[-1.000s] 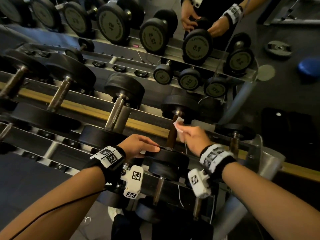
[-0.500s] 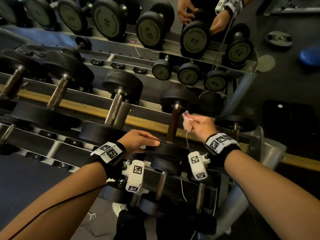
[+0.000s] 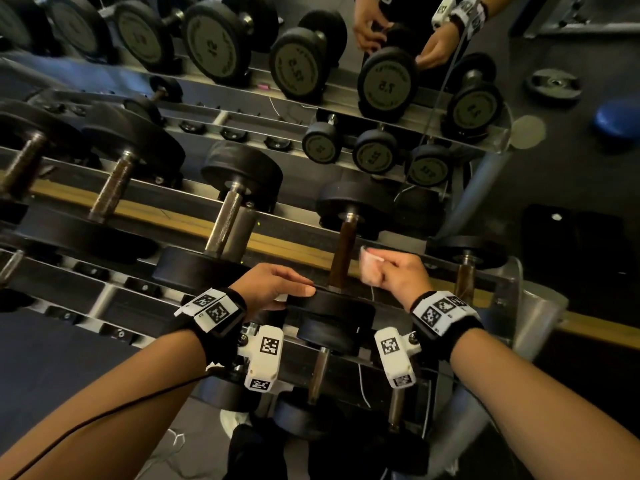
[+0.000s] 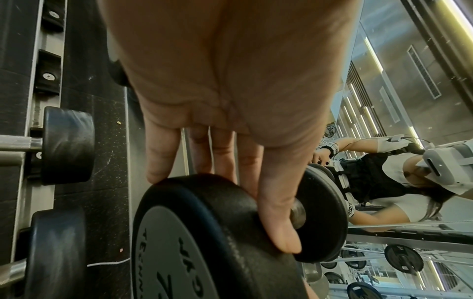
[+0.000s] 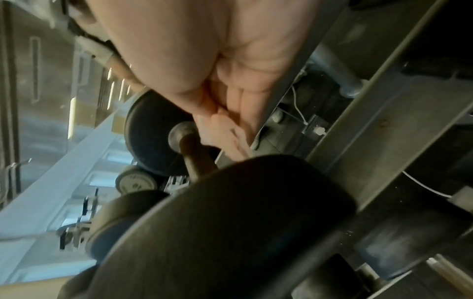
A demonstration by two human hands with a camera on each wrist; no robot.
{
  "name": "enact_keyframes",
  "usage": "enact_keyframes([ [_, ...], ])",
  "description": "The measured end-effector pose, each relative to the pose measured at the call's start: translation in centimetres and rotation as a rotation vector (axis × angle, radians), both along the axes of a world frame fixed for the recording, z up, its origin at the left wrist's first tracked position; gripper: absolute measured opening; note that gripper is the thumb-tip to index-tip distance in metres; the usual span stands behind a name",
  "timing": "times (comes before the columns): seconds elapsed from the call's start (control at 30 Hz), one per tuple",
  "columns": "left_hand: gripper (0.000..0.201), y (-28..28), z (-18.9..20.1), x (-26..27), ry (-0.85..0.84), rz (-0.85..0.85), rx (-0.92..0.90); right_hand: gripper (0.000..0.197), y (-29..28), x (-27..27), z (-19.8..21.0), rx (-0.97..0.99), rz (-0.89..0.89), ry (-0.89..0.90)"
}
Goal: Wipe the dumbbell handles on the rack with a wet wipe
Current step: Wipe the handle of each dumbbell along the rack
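Left hand: our left hand point(image 3: 273, 287) rests straight fingers on the near black rubber dumbbell head point(image 3: 332, 303).
Right hand: our right hand point(image 3: 398, 275) pinches the crumpled white wet wipe point(image 3: 369, 270), just beside the dark brown dumbbell handle point(image 3: 343, 251).
Progress: we judge the other handles on the steel rack point(image 3: 498, 289) remain unwiped.

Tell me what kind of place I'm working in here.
Most likely a gym's free-weights area. Tiered rack rails carry rows of black dumbbells, a mirror behind reflects them, and a loose weight plate lies on the dark floor.
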State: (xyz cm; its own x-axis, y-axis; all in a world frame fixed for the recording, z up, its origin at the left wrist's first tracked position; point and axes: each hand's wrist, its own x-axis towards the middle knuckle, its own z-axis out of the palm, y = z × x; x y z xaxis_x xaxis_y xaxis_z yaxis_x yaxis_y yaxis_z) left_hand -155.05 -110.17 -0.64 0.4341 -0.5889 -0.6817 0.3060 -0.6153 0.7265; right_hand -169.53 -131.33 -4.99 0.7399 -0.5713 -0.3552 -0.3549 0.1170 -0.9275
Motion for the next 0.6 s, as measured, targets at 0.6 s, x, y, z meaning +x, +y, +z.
enact_keyframes([
  [0.6, 0.013, -0.1, 0.0, 0.3, 0.047, -0.001, -0.028, 0.029, -0.5, 1.3, -0.4, -0.048, -0.021, 0.049],
])
